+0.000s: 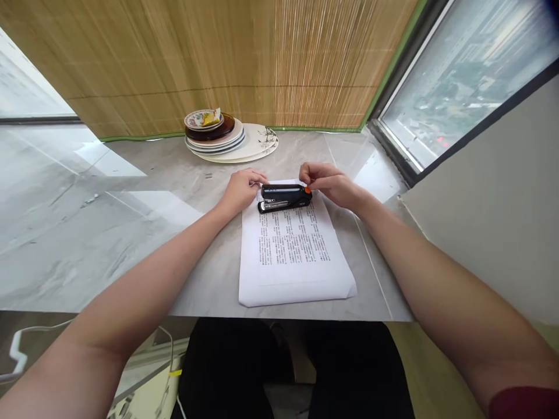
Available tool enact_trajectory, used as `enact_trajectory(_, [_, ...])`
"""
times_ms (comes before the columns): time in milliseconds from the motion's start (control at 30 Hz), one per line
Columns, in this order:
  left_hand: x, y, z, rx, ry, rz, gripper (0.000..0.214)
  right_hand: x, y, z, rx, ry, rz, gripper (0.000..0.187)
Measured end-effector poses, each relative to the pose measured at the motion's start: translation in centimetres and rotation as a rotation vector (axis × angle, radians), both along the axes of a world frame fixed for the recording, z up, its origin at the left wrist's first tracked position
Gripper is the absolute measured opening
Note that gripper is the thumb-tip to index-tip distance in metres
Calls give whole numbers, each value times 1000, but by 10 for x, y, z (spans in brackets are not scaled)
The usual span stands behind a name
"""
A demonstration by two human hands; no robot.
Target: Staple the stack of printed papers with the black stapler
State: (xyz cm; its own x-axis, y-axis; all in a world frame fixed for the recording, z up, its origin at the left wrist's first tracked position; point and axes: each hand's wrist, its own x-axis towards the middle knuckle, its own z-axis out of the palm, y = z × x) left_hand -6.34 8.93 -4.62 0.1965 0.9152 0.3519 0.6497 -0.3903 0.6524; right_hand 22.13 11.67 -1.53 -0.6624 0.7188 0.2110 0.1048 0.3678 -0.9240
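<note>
A black stapler (286,199) with an orange part at its right end lies across the top of a stack of printed paper (297,282). It appears to lie on its side, with its jaws pointing left and some metal showing between them. My right hand (327,181) has thumb and fingers closed at the orange end. Close to the stapler's left end, my left hand (243,189) rests by the upper left edge of the paper, fingers stretched out. Whether its fingertips touch the stapler, I cannot tell. Several columns of text cover the sheet, and its near right corner curls slightly.
Stacked plates (213,142) stand at the back of the grey marble-like counter (196,273), a small yellow packet (212,118) on top. Behind hangs a bamboo blind (218,58). A window (471,87) and white wall (484,233) border the right. A white cable (20,349) hangs below left.
</note>
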Motion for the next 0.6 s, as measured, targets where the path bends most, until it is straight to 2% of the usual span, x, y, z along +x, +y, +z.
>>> enact_trajectory(167, [-2, 4, 0, -12, -19, -2, 35, -8, -4, -3, -51, -37, 25, 20])
enact_trajectory(367, [3, 4, 0, -18, 1, -25, 40, -13, 0, -16, -108, 91, 3, 28])
enact_trajectory(467, [5, 3, -3, -54, -42, -25, 40, -12, 2, -20, -142, 167, 64, 25])
enact_trajectory(600, [10, 5, 0, -98, 14, 10, 31, -8, 3, -23, -199, 228, 123, 18])
